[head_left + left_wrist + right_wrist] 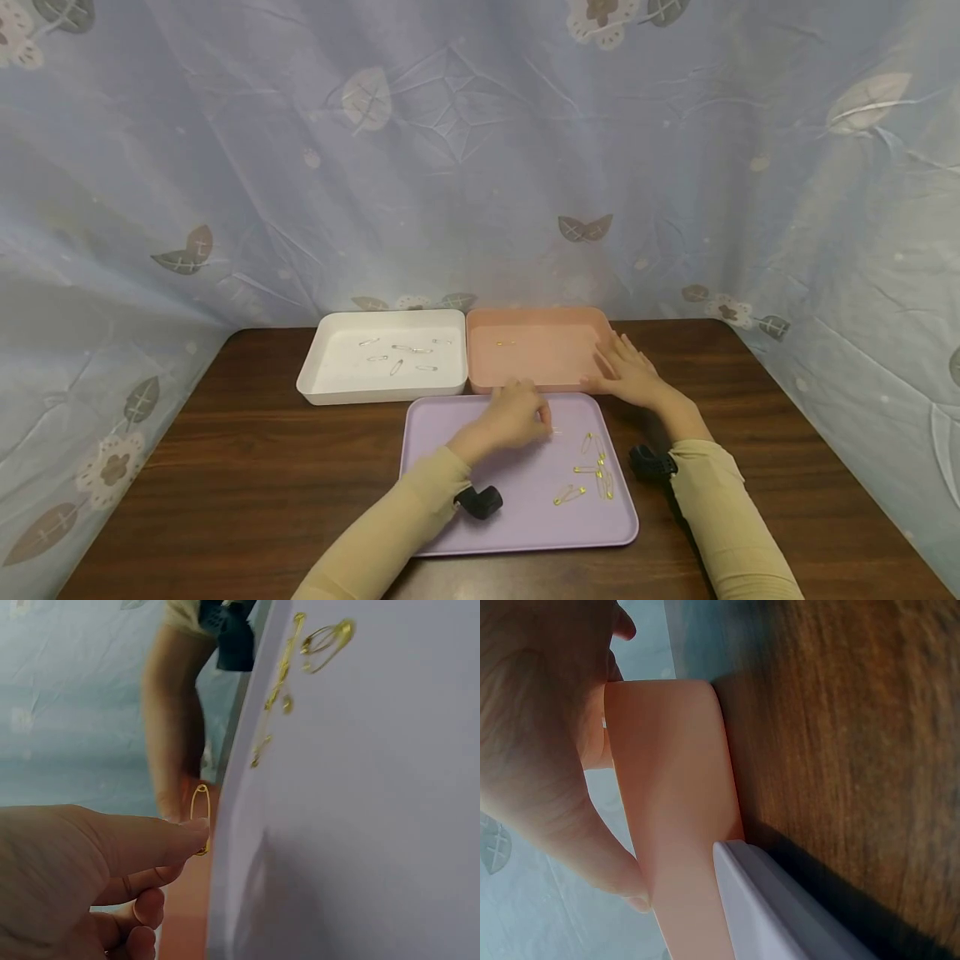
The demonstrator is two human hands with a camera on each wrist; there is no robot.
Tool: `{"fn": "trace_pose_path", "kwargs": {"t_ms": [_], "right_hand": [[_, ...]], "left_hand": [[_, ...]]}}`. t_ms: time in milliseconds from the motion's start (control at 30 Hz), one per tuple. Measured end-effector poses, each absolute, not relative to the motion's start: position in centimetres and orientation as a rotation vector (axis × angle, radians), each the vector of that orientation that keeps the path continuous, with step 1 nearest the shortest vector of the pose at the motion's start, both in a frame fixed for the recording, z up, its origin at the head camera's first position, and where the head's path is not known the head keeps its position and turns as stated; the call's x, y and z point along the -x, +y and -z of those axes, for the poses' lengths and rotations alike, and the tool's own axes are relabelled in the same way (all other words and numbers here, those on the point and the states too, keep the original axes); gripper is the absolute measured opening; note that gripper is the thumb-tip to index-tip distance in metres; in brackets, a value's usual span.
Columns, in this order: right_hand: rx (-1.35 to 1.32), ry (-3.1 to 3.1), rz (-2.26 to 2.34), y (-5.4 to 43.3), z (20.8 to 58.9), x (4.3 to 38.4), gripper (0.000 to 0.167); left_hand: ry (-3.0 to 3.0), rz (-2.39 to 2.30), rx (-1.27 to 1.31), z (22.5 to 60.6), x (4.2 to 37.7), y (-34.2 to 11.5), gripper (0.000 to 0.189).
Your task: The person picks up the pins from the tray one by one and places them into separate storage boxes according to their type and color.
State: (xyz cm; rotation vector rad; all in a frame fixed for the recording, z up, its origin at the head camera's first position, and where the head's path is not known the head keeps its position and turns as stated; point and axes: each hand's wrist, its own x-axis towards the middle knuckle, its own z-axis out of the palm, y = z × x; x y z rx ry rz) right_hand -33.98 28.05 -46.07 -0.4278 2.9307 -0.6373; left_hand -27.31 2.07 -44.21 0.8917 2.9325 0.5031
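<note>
My left hand point(516, 414) is over the lilac tray point(517, 512), pinching a gold safety pin point(201, 787) between thumb and fingertips. The pin stands out past the thumb in the left wrist view. Several more gold safety pins point(600, 472) lie on the tray's right side. My right hand point(633, 375) rests on the near right corner of the pink tray point(536, 362), fingers extended over its rim. In the right wrist view the thumb point(607, 851) lies along that tray's edge. One gold safety pin point(506, 343) lies inside the pink tray.
Left of the pink tray stands a white tray point(327, 358) holding several silver safety pins point(396, 367). The lilac tray's far edge meets both. All three are on a dark wooden table point(225, 467), with a patterned curtain point(450, 167) behind and at the sides.
</note>
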Motion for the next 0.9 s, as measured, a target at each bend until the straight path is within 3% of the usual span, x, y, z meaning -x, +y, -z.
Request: {"fn": "trace_pose_path", "kwargs": {"t_ms": [300, 900], "right_hand": [[0.422, 2.93, 0.614, 28.2, 46.2, 34.0, 0.092], [0.434, 2.915, 0.629, 28.1, 46.0, 34.2, 0.092]], "left_hand": [[2.962, -0.781, -0.852, 42.9, 29.2, 0.1, 0.009], [3.122, -0.913, -0.478, 41.6, 33.3, -3.3, 0.015]]}}
